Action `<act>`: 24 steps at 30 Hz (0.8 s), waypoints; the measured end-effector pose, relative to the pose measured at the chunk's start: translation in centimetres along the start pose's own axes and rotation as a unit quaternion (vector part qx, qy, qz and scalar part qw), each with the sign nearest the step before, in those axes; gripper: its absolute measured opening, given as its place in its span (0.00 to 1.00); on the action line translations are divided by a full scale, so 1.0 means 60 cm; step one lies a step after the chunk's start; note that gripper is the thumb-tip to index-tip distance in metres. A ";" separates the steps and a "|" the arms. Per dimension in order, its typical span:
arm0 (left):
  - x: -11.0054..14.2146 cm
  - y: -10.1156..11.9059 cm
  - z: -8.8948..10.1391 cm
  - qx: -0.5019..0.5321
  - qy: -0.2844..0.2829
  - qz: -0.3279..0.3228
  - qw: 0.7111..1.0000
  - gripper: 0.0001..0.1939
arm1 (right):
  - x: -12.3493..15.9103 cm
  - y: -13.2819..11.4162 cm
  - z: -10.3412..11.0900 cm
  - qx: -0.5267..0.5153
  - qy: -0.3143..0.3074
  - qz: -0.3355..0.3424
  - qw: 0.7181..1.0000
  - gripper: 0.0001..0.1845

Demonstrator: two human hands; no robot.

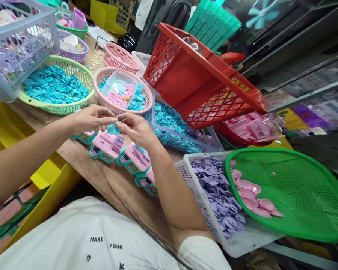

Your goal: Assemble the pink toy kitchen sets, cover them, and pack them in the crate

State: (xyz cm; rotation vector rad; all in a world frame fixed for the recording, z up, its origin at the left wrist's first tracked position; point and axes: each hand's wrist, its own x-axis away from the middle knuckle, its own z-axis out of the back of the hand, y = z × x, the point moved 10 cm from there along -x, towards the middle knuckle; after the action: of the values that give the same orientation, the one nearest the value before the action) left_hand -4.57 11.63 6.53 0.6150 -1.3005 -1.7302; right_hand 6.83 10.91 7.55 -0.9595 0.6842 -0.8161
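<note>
Above a row of toy pieces, my left hand [92,118] and my right hand [138,129] meet fingertip to fingertip. Between them is a small teal plastic piece [113,128], pinched by both; its exact shape is partly hidden by the fingers. Below stands a pink-and-teal toy unit [107,146] with a slotted pink top. Beside it on the right, another pink-and-teal toy [135,157] sits close in the same row, and a third toy [148,182] is partly covered by my right forearm.
Behind my hands are a pale green basket [86,69] of teal parts and a pink basket [97,84] holding a clear tub. A red crate [183,75] leans over a bin of teal pieces. At right, a green basket [304,195] overlaps a white crate [233,249] with purple parts.
</note>
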 end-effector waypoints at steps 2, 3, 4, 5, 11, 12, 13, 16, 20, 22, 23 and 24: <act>-0.003 0.000 0.009 -0.030 0.010 -0.016 0.999 0.22 | -0.007 0.010 0.001 -0.003 0.005 -0.016 1.000 0.13; -0.006 -0.001 0.012 -0.054 0.011 -0.024 0.998 0.21 | -0.010 0.016 0.000 0.010 0.003 -0.025 1.000 0.12; -0.009 -0.002 0.014 -0.081 0.009 -0.031 0.996 0.21 | -0.011 0.020 -0.002 0.030 0.000 -0.034 0.999 0.12; -0.014 -0.003 0.015 -0.110 0.002 -0.039 0.993 0.20 | -0.013 0.023 -0.005 0.054 -0.004 -0.041 0.998 0.12; -0.043 -0.006 0.010 -0.213 -0.065 -0.063 0.973 0.15 | -0.015 0.015 -0.028 0.253 -0.055 -0.060 0.964 0.08; -0.046 -0.006 0.011 -0.220 -0.067 -0.064 0.971 0.15 | -0.014 0.015 -0.029 0.300 -0.060 -0.068 0.950 0.08; -0.048 -0.006 0.011 -0.228 -0.067 -0.065 0.969 0.16 | -0.013 0.016 -0.029 0.339 -0.064 -0.078 0.935 0.09; -0.049 -0.008 0.010 -0.255 -0.063 -0.072 0.962 0.14 | -0.005 0.027 -0.031 0.398 -0.082 -0.113 0.907 0.16; -0.046 -0.008 0.008 -0.260 -0.064 -0.092 0.959 0.09 | -0.002 0.028 -0.026 0.394 -0.069 -0.119 0.909 0.14; -0.046 -0.005 0.006 -0.262 -0.066 -0.108 0.957 0.09 | -0.004 0.020 -0.026 0.379 -0.060 -0.107 0.917 0.14; -0.047 -0.003 0.005 -0.267 -0.067 -0.117 0.954 0.09 | -0.005 0.018 -0.026 0.375 -0.060 -0.109 0.918 0.13; -0.049 -0.002 0.002 -0.275 -0.068 -0.127 0.951 0.09 | -0.005 0.018 -0.027 0.374 -0.063 -0.119 0.918 0.12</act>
State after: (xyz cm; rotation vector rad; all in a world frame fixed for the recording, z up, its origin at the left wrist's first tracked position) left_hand -3.24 14.22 6.17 0.3489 -0.7835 -2.2594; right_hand 5.69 10.83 5.97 -0.3862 0.1016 -1.1073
